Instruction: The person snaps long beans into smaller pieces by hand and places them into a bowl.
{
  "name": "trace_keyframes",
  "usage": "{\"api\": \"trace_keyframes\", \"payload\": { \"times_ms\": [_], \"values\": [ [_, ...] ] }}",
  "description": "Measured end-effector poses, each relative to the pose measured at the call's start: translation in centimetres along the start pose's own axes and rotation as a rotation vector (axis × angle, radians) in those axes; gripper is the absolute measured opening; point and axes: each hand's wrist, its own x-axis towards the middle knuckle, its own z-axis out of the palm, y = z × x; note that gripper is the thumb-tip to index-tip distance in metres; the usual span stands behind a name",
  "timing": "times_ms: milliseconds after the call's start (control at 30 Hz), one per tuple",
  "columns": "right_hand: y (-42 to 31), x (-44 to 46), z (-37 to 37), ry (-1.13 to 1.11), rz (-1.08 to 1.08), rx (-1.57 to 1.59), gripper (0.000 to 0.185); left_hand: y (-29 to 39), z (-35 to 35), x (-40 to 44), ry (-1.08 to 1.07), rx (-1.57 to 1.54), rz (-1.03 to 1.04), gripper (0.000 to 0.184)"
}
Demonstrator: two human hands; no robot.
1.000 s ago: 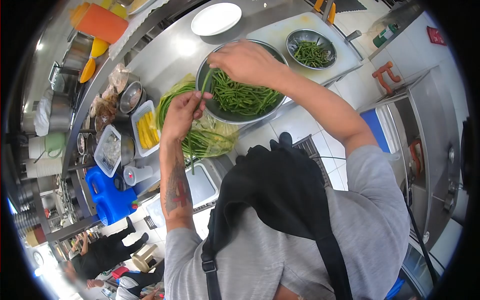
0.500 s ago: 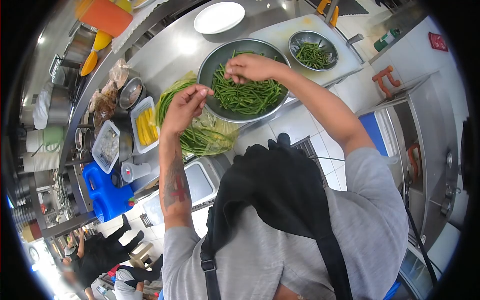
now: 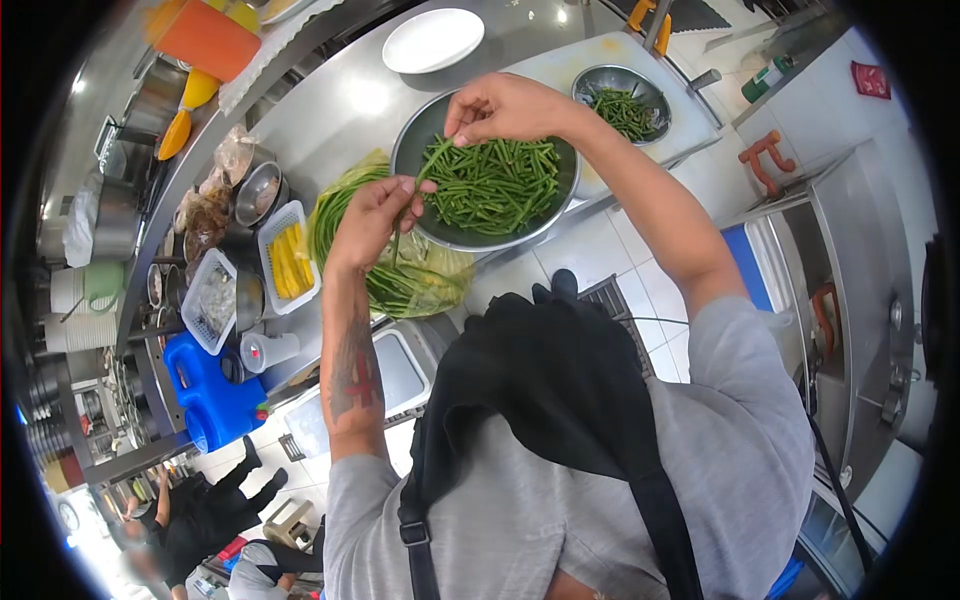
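My left hand (image 3: 377, 222) pinches a long green bean (image 3: 396, 240) at the left rim of a large metal bowl (image 3: 455, 236). Over the bowl's upper left part is my right hand (image 3: 495, 108), its thumb and fingers closed near the bean's upper end; its exact hold is too small to tell. Many short pieces of green bean (image 3: 495, 190) fill the bowl. Long whole beans (image 3: 335, 210) lie in a yellowish plastic bag (image 3: 445, 283) below my left hand. A smaller metal bowl (image 3: 650, 92) of cut beans stands on a white cutting board (image 3: 600, 52).
An oval white plate (image 3: 433, 41) lies on the steel counter (image 3: 335, 125). To the left are a basket of yellow pieces (image 3: 290, 262), another white basket (image 3: 212, 302), a plastic cup (image 3: 268, 352) and a blue jug (image 3: 212, 390). Two other people (image 3: 205, 520) are at the lower left.
Over the last second my right hand moved down into the bowl, then back up. A bean stretches again from my left hand, which looked nearly bare half a second ago.
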Motion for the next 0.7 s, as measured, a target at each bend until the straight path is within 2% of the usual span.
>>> {"api": "trace_keyframes", "payload": {
  "times_ms": [133, 167, 200, 267, 300, 333, 400, 433, 467, 533, 567, 633, 700],
  "values": [
    [-1.8, -0.3, 2.4, -0.076, -0.116, -0.305, 0.025, -0.4, 0.2, 0.4, -0.034, -0.005, 0.001, 0.029],
    [-2.8, -0.8, 3.4, 0.027, -0.120, -0.419, 0.027, -0.4, 0.4, 0.5, -0.022, -0.011, 0.001, 0.028],
    [-3.0, -0.8, 4.7, 0.029, -0.121, -0.421, 0.027, -0.4, 0.6, 0.6, -0.022, -0.009, 0.003, 0.028],
    [-2.1, -0.5, 7.2, 0.282, 0.037, -0.960, 0.031, -0.7, 1.2, 0.6, 0.103, 0.172, -0.043, 0.026],
    [-1.7, -0.2, 7.1, 0.235, 0.163, -1.004, 0.040, -1.0, 1.5, 0.7, 0.104, 0.171, -0.043, 0.026],
    [-0.9, -0.3, 6.6, 0.232, 0.161, -1.005, 0.040, -1.3, 1.7, 0.6, 0.130, 0.216, -0.010, 0.025],
    [1.4, -0.7, 5.4, 0.143, 0.051, -0.810, 0.039, -1.5, 1.5, 0.4, 0.164, 0.260, 0.022, 0.025],
    [2.7, -0.6, 5.7, 0.241, -0.152, -0.805, 0.044, -1.5, 1.3, 0.4, 0.120, 0.227, 0.007, 0.025],
    [1.8, -0.5, 5.7, 0.235, -0.156, -0.805, 0.044, -1.5, 1.1, 0.4, 0.074, 0.193, -0.011, 0.026],
    [-1.2, -0.8, 5.5, 0.050, -0.136, -0.336, 0.044, -1.2, 1.2, 0.5, 0.042, 0.129, -0.020, 0.027],
    [-1.5, -0.6, 5.2, 0.052, -0.134, -0.332, 0.044, -1.1, 1.3, 0.4, 0.004, 0.072, -0.028, 0.027],
    [-1.5, -0.2, 4.4, 0.033, 0.002, -0.519, 0.033, -1.7, 0.7, 0.2, 0.022, 0.094, -0.033, 0.027],
    [-1.3, -0.6, 4.1, 0.088, -0.046, -0.488, 0.028, -1.7, 0.2, 0.3, 0.045, 0.112, -0.031, 0.028]
  ]
}}
